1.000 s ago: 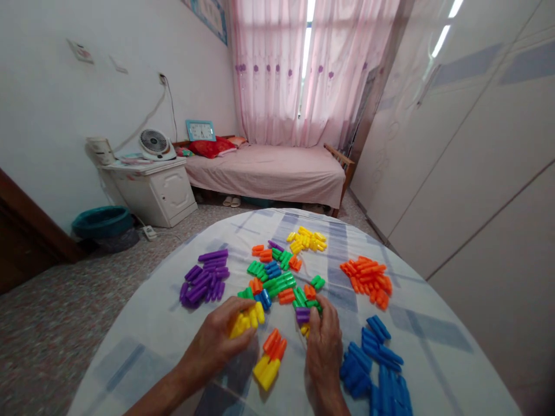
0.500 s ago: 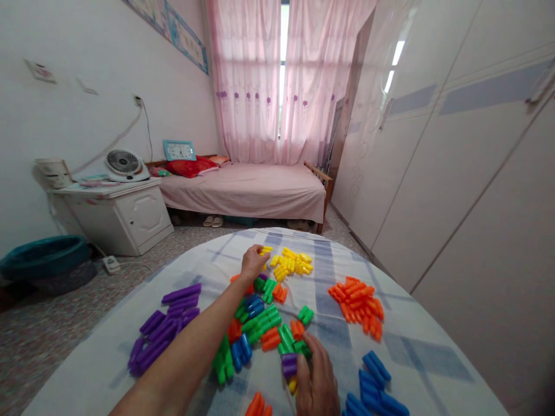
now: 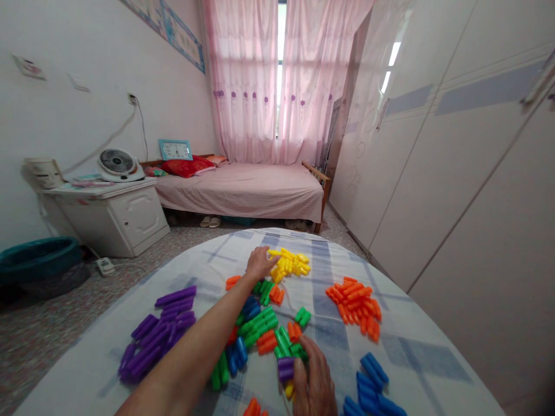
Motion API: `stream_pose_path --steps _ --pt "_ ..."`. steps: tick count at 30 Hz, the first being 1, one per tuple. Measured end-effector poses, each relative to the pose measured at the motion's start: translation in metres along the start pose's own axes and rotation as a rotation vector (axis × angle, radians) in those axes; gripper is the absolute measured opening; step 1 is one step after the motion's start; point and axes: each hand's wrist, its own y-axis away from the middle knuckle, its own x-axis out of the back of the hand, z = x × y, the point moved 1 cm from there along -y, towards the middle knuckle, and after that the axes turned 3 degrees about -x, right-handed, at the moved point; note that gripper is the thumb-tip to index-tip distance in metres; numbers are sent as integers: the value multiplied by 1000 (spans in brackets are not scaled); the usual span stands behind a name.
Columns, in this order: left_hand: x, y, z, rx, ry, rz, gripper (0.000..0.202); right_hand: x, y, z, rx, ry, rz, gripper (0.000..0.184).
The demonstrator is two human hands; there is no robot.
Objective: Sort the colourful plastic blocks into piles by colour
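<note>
My left hand (image 3: 260, 267) reaches across the round table (image 3: 416, 358) to the yellow block pile (image 3: 289, 264) at the far side, with its fingers touching the pile's left edge. They curl a little, and I cannot see whether a block is in them. My right hand (image 3: 315, 381) rests near the front edge, fingers bent over a purple block (image 3: 286, 366) and a yellow block (image 3: 289, 390). A mixed heap of green, blue and orange blocks (image 3: 260, 326) lies between the hands.
A purple pile (image 3: 159, 335) lies at the left, an orange pile (image 3: 358, 305) at the right and a blue pile (image 3: 372, 387) at the front right. Beyond the table are a pink bed (image 3: 247, 188), a white cabinet (image 3: 110, 216) with a fan and a wardrobe wall (image 3: 455, 162).
My left hand carried yellow blocks from near the front edge out to the yellow pile and now rests on it. My right hand stayed by the purple block. The view tilted up.
</note>
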Motion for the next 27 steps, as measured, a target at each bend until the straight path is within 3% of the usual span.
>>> stream_pose_path --steps 4,7,12,16,19,23,27 --pt "17 27 1 -113 -135 -80 66 1 -1 -2 7 -5 -12 45" --pt "14 36 5 -154 -191 -123 59 1 -1 -2 10 -2 -9 45" --pt "-4 26 17 -151 -207 -87 49 2 -1 -3 2 -10 -20 44" --pt "-1 21 17 -139 -175 -17 51 6 -1 -6 -35 -22 -58 44" --pt "13 29 2 -155 -145 38 40 9 -2 -9 -58 -20 -85 44" --pt "32 47 -36 -144 -118 45 29 11 -4 -9 -66 -9 -141 44" --pt "33 59 -69 -144 -69 7 31 13 -6 -9 -89 5 -159 47"
